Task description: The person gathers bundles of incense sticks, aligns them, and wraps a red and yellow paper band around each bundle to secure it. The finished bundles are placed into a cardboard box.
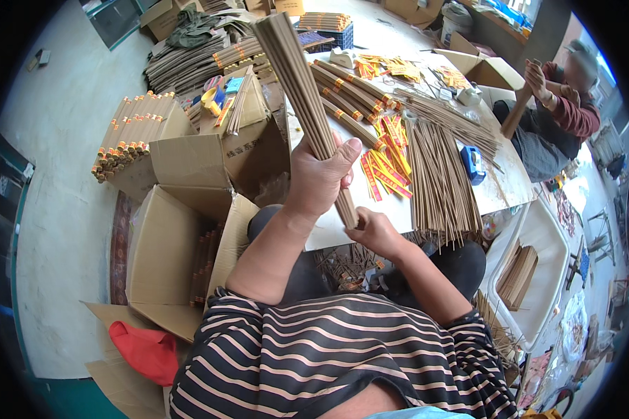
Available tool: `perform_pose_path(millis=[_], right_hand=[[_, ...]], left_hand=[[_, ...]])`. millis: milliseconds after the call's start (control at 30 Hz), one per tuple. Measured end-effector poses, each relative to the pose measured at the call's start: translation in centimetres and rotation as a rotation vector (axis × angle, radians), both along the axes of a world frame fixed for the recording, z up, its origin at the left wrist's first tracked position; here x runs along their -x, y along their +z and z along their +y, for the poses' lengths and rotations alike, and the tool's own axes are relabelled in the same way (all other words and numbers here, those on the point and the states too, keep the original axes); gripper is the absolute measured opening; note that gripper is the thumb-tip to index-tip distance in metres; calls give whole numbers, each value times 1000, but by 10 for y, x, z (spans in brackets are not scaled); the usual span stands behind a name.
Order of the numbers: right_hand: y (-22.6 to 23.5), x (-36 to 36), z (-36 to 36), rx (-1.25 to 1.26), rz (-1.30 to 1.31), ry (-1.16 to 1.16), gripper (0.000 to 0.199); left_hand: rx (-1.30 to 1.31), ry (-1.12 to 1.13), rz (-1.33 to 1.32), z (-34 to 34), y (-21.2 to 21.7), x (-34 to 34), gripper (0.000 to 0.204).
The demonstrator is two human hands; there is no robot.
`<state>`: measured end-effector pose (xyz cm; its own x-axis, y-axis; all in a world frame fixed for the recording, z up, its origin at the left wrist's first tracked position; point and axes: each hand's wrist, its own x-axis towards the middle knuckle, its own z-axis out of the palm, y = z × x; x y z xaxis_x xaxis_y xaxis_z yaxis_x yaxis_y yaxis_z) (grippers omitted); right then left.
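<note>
Two hands held one long bundle of brown incense sticks, which stood tilted above the white table, its upper end fanned wider than its lower end. The left hand was clenched around the bundle near its lower third, thumb across the front. The right hand gripped the bottom end, just beneath the left and close to the table's near edge.

Judged from this posture, the step in hand was squaring up the sticks into an even bundle. To do it well, the upper grip should be firm enough to stop sticks sliding out, yet loose enough to let them settle level when the base is tapped or pressed. The lower hand should support the ends squarely, since thin sticks probably snap under sideways force.

On the table lay a loose spread of sticks overhanging the near edge, finished bundles with yellow bands, red and yellow paper wrappers and a blue tape dispenser. An open cardboard box stood to the person's left. Across the table, another person's hands held a separate bundle upright.
</note>
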<state>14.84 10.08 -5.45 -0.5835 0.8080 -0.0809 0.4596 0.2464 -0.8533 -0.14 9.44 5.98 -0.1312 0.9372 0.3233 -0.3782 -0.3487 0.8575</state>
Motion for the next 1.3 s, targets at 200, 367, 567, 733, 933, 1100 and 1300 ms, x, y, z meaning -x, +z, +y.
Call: perform_pose_path(millis=[200,367,567,733,933,1100,1300], right_hand=[[78,-24,8,155,822,-177,50],[125,-13,-14,23,986,1,51],[123,-18,-30,56,1276,121,27],[142,-16,-21,67,1245,-110,18],[160,-8,2,-44,1200,-189,17],[145,28,10,-265,1059,-329,18],[121,60,6,-266,873,-433,16]], left_hand=[[108,-46,367,-14,-10,-7,14],[-45,-277,657,-26,-32,-38,20],[-19,-683,605,-27,-26,-34,19],[140,-770,557,-15,-43,-24,18],[164,-539,744,-12,-101,1,38],[-277,154,850,-14,-84,-14,62],[-84,402,562,4,-81,-31,29]])
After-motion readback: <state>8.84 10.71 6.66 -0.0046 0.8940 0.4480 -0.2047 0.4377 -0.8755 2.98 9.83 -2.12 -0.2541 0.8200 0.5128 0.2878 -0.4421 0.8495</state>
